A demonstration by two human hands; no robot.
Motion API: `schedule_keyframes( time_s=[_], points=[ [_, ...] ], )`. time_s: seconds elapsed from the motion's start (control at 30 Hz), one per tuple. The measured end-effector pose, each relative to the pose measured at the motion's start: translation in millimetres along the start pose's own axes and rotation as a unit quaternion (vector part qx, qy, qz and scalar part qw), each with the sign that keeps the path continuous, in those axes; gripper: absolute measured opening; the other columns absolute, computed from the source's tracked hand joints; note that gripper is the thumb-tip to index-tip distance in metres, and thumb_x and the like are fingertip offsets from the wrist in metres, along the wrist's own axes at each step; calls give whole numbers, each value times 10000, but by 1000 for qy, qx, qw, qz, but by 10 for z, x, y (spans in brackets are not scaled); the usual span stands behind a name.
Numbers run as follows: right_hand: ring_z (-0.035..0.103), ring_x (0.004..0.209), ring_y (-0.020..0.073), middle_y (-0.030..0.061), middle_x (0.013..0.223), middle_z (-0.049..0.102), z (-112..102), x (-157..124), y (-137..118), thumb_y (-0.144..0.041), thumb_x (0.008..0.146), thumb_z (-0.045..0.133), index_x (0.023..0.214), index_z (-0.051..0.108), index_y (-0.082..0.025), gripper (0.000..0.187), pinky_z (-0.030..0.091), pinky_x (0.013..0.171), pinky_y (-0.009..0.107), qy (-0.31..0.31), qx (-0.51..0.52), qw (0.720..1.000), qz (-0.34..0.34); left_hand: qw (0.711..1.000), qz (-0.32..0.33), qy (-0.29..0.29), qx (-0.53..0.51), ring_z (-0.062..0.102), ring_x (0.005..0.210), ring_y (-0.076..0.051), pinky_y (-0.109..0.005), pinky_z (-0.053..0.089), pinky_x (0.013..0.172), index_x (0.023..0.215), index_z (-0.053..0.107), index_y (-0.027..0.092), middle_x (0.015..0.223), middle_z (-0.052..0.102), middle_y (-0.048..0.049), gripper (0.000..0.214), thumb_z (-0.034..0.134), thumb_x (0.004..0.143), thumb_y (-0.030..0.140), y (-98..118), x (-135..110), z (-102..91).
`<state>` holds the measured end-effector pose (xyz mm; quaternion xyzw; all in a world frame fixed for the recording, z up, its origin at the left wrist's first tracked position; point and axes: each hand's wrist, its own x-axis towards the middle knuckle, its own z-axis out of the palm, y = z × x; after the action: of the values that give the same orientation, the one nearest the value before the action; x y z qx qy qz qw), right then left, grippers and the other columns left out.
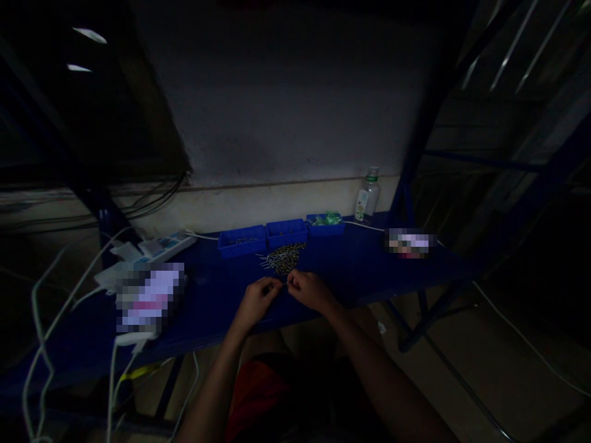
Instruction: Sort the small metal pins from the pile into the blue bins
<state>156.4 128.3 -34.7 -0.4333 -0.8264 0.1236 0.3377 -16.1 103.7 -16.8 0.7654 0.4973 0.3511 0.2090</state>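
My left hand and my right hand meet over the near edge of a blue table, fingers curled in pinches. A thin small metal piece shows between their fingertips. Just beyond the hands lies a pile of small metal parts. Behind the pile stand three blue trays: the left tray and the middle tray hold small parts, the right tray holds green pieces.
A white power strip with cables lies at the left. A clear bottle with a green cap stands at the back right by the wall. Blue metal rack frames rise on both sides. The scene is dim.
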Motion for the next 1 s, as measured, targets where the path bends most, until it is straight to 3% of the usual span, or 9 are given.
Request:
schedule_keyframes(
  time_s=[0.17,0.77,1.0],
  points=[
    [549,628,107,-22,689,591,-14,-11,-7,-206,802,501,896,533,-205,100,333,591,196,16,2,1000,-5,1000,8,-15,21,597,840,-182,-261,430,771,897,642,175,905,664,-51,278,438,840,355,20,7,17],
    [580,679,112,-1,755,634,-92,-13,-45,-249,847,481,940,573,-206,138,388,622,192,6,67,998,-19,1000,-9,2,-1,615,831,-183,-256,444,756,915,662,177,922,684,-42,274,474,816,351,-58,19,25],
    [590,769,118,20,882,648,-107,-13,-53,-209,845,476,974,595,-203,176,409,692,202,-4,100,994,-46,1000,-6,-14,11,614,792,-181,-245,441,723,917,666,175,884,686,-47,286,472,820,362,-46,57,54]
  ],
)
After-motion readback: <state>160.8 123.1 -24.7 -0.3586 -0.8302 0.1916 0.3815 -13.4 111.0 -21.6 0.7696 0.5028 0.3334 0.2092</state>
